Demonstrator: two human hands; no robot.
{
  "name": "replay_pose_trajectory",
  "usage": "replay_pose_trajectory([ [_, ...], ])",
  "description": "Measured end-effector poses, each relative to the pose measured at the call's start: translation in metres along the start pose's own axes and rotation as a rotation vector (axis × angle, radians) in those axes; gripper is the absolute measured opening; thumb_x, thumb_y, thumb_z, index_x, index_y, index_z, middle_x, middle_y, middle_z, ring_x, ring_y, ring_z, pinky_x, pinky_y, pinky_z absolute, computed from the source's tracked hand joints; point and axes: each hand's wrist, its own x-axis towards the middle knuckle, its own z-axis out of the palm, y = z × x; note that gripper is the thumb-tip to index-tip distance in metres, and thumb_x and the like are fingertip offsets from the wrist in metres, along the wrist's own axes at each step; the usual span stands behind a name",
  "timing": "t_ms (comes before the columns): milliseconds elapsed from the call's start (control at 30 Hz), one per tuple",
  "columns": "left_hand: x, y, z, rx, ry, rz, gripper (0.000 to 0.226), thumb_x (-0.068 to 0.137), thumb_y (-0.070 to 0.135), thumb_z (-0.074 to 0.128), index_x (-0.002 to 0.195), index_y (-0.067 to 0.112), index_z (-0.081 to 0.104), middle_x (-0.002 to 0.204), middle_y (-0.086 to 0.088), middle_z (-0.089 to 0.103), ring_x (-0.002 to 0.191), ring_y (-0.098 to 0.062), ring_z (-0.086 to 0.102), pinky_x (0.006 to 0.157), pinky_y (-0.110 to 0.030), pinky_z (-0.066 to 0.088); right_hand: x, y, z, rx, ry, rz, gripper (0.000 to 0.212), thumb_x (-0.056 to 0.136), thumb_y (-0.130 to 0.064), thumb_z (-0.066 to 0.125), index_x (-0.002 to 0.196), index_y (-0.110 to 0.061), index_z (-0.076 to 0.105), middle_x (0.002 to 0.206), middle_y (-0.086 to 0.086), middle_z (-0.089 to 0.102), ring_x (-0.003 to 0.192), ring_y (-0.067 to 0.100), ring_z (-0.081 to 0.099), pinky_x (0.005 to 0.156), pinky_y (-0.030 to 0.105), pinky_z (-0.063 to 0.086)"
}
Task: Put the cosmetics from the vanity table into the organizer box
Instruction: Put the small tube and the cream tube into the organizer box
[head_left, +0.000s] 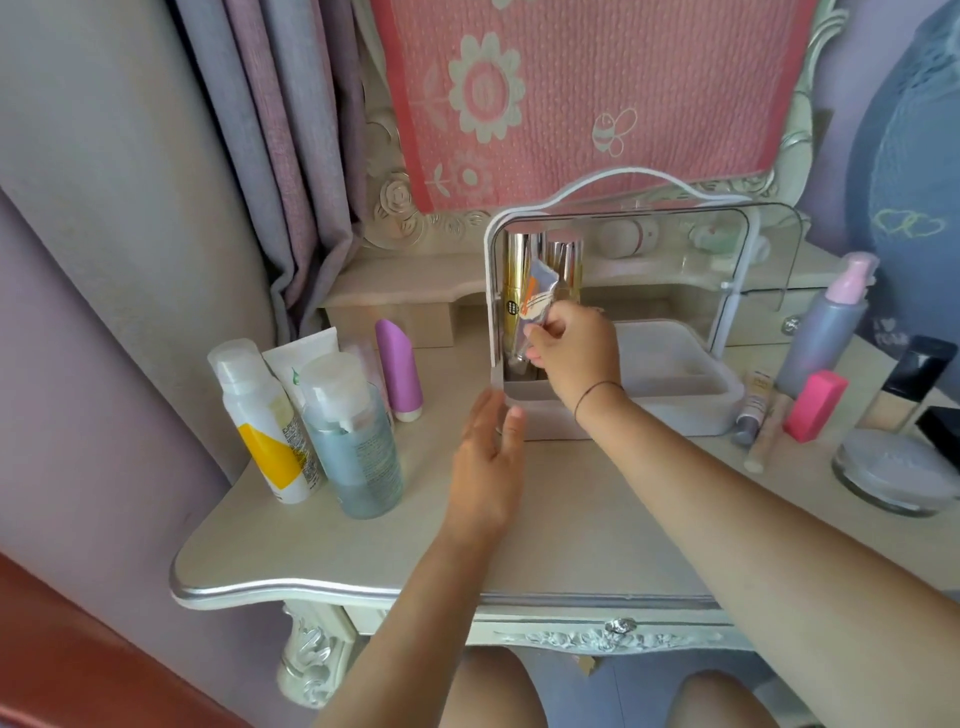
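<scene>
Cream-painted wood with a silver edge makes up the curved desk (322, 540), the biggest thing in view, reaching from seven o'clock to three o'clock. At its centre stands the white plastic organizer box with a clear hinged lid (680, 384), lid raised, a white carry handle arching over the top toward twelve o'clock. Two tall gold-and-silver bottles (511, 280) stand upright in the box's left compartment. At nine o'clock of the box a cluster of cosmetics rests on the desk: a clear bottle of blue-green liquid with a clear cap (356, 441), a white spray can with a yellow patch (265, 426), a white squeeze tube (301, 358) behind them, and a rounded purple case (397, 364). At three o'clock sit a grey pump bottle with a pink top (826, 332), a round glass jar of pale powder (893, 473), a dark-capped foundation bottle (914, 379), a pink rectangular block (815, 405) and two slim concealer tubes (758, 415). The right hand (576, 353), a thin dark band on its wrist, reaches into the left compartment, fingers clamped on a small silver tube with orange print (540, 296) held tilted just in front of the gold bottles. The left hand (488, 457) lies against the box's front left corner, fingers stretched out and holding nothing.
</scene>
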Motion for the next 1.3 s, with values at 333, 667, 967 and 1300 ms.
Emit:
replay_pose_trajectory([
  [333,0.002,-0.004,-0.001,0.009,-0.016,-0.011,0.047,0.097,0.033,0.044,0.139,0.013,0.042,0.151,-0.001,0.037,0.138,-0.006,0.03,0.105,-0.011,0.018,-0.009,0.01,0.022,-0.204,0.04,-0.027,0.018,0.087,-0.032,0.062,0.086,-0.017,0.073,0.081,0.0,0.073,0.076,0.017,0.066,0.069,0.029,0.053],
  [667,0.002,-0.005,-0.002,-0.002,-0.016,-0.025,0.047,0.096,0.036,0.042,0.138,0.015,0.044,0.15,0.001,0.038,0.137,-0.006,0.031,0.105,-0.012,0.018,-0.022,0.008,-0.002,-0.152,0.026,-0.015,0.02,0.087,-0.03,0.063,0.093,-0.014,0.074,0.087,0.001,0.073,0.081,0.017,0.065,0.074,0.027,0.053],
  [967,0.0,-0.002,-0.004,-0.005,-0.001,-0.01,0.044,0.096,0.034,0.043,0.135,0.013,0.049,0.146,-0.001,0.044,0.135,-0.01,0.037,0.111,-0.02,0.023,-0.091,0.073,-0.119,-0.137,0.415,0.124,0.011,0.079,-0.019,0.071,0.086,-0.01,0.07,0.075,0.006,0.068,0.074,0.027,0.065,0.074,0.035,0.051],
  [1300,-0.004,0.0,-0.004,-0.05,0.005,0.028,0.028,0.097,0.032,0.043,0.118,0.021,0.059,0.125,0.006,0.055,0.116,-0.002,0.046,0.104,-0.028,0.033,-0.086,0.106,-0.141,-0.556,0.174,0.184,0.014,0.082,-0.028,0.06,0.09,-0.018,0.065,0.084,0.012,0.063,0.083,0.033,0.056,0.062,0.031,0.039],
])
